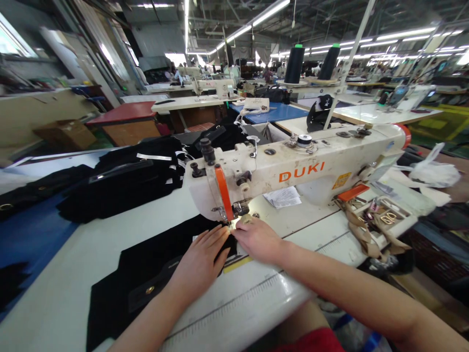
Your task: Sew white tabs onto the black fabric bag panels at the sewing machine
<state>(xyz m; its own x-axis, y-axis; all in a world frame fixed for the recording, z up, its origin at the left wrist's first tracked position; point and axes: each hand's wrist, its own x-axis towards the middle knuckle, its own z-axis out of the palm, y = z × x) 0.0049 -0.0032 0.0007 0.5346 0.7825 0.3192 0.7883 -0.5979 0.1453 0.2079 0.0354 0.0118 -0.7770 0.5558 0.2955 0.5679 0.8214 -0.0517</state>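
Black fabric (110,288) lies on the white sewing table, running up under the needle end of the sewing machine (264,168). On it is a black strip with a small gold-coloured fitting (149,290). My left hand (203,256) rests flat on the fabric, fingers stretched towards the needle. Beside the presser foot, my right hand (258,239) has its fingers bent and pressed together at the fabric's edge. What sits between those fingertips is hidden. A small white tag shows by my left fingers.
Piled black fabric pieces (135,176) lie behind and to the left. A paper slip (282,197) sits on the machine bed. At right stands a tray (394,215) with metal rings and beige straps. Two black thread cones (294,64) stand farther back.
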